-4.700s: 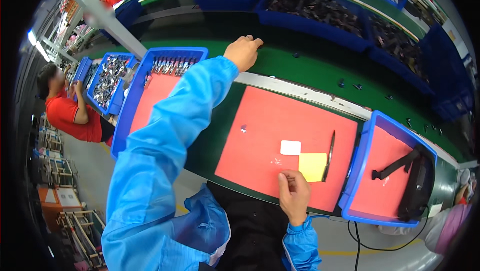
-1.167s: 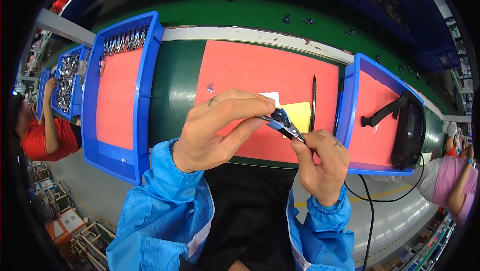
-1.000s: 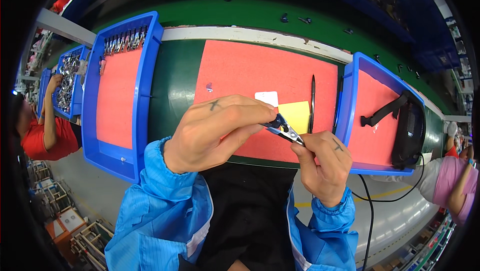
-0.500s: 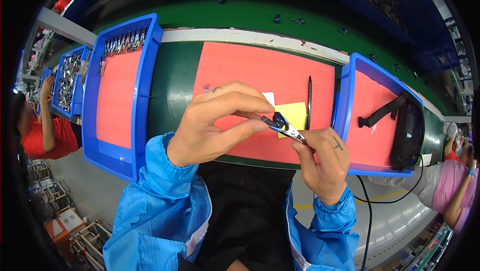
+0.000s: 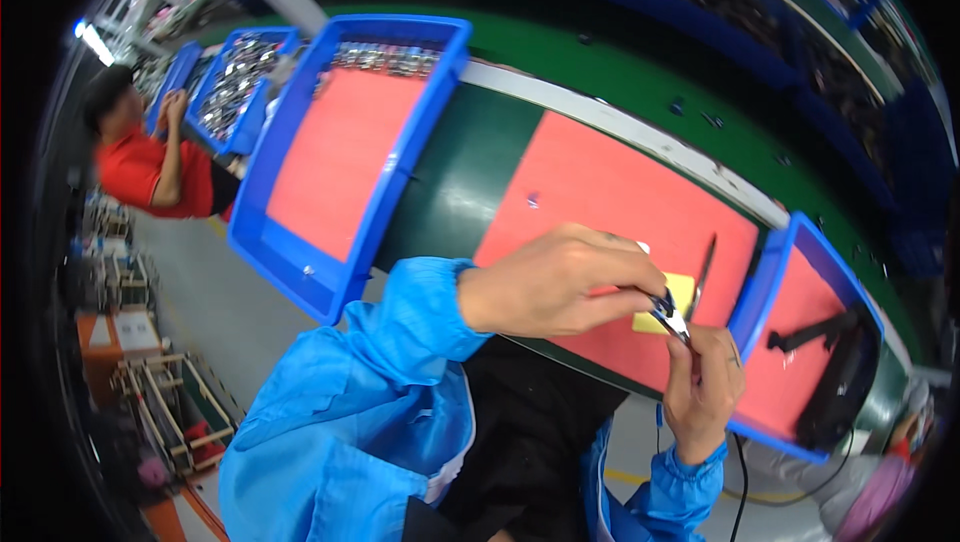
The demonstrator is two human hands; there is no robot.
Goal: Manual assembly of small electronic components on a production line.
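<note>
The green table (image 5: 460, 172) has a big blue tray (image 5: 400, 152) on its left, with a row of metal clips (image 5: 385, 59) at the far end. The left sleeve (image 5: 430, 307) is close to this tray, so a bump could jiggle the row. The right tray (image 5: 768, 272) holds a black bag (image 5: 838, 382). A smaller bin (image 5: 252, 120), far left, holds shiny metal bits (image 5: 232, 87). Above the table's right part, the left hand (image 5: 570, 282) and right hand (image 5: 708, 382) have their fingers pinched on one small clip (image 5: 676, 323). If a finger slips, it could snap or fall.
</note>
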